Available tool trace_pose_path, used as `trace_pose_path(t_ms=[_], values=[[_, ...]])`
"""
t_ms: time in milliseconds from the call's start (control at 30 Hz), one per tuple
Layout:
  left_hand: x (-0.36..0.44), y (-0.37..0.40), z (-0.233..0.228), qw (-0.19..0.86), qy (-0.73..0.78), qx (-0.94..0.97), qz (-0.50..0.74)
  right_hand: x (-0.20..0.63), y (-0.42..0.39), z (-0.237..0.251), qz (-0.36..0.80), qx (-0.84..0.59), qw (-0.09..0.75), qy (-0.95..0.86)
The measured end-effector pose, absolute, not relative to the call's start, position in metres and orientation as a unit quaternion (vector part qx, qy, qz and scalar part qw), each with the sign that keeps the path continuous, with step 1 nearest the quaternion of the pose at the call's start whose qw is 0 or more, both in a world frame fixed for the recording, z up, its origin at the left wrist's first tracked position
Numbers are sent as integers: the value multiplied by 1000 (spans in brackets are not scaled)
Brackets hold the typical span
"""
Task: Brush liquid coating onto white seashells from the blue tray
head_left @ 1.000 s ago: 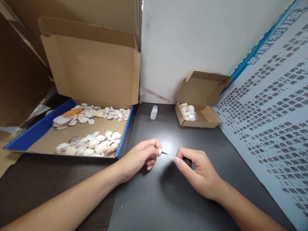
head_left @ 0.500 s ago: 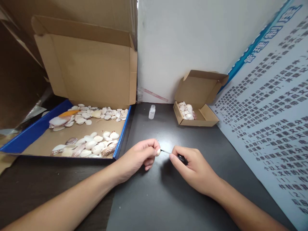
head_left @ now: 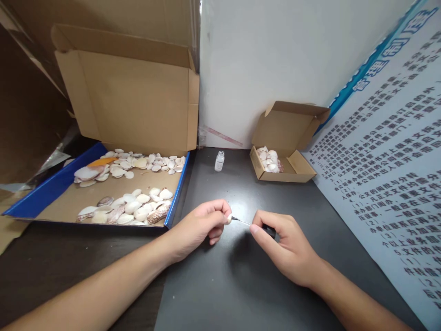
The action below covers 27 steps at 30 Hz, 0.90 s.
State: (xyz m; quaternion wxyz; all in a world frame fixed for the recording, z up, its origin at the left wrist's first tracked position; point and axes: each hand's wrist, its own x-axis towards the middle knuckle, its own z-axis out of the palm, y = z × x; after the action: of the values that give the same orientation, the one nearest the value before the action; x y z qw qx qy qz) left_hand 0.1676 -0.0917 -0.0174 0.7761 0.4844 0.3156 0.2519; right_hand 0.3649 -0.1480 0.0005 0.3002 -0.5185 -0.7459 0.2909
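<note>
My left hand (head_left: 203, 225) is closed in a pinch, with a small whitish shell (head_left: 229, 219) between thumb and forefinger. From the right, a thin brush (head_left: 243, 222) with dark bristles points at the shell; its tip is at or very near the shell's edge, and contact cannot be made out. My right hand (head_left: 287, 243) grips the brush by its black cap-like handle (head_left: 269, 231), which the fingers partly cover. Beyond both hands, a small glass bottle (head_left: 219, 162) with a pale label stands uncapped on the dark table.
On the left lies an open blue-edged cardboard box (head_left: 179, 188) with several shells in two groups and an orange piece (head_left: 100, 162). A smaller open cardboard box (head_left: 290, 177) holding shells (head_left: 269, 160) stands at the back right. A printed board (head_left: 389, 138) leans along the right side.
My right hand has drawn slightly right with the brush, so a little more of its stem shows. The left hand keeps its pinch on the shell. The whole view has shifted slightly.
</note>
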Motion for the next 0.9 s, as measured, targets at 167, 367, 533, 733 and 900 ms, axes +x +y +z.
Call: trace_pose_path(t_ms=[167, 367, 533, 733, 900], values=[[167, -92, -17, 773, 319, 489, 249, 364, -147, -1, 283, -543, 258, -747], [167, -93, -17, 770, 321, 491, 250, 365, -148, -1, 283, -529, 284, -748], [167, -92, -17, 771, 320, 492, 246, 364, -148, -1, 284, -543, 247, -751], [167, -92, -17, 771, 318, 494, 245, 364, -149, 1, 293, -515, 261, -762], [167, -92, -17, 772, 318, 493, 246, 364, -149, 1, 282, -541, 247, -753]])
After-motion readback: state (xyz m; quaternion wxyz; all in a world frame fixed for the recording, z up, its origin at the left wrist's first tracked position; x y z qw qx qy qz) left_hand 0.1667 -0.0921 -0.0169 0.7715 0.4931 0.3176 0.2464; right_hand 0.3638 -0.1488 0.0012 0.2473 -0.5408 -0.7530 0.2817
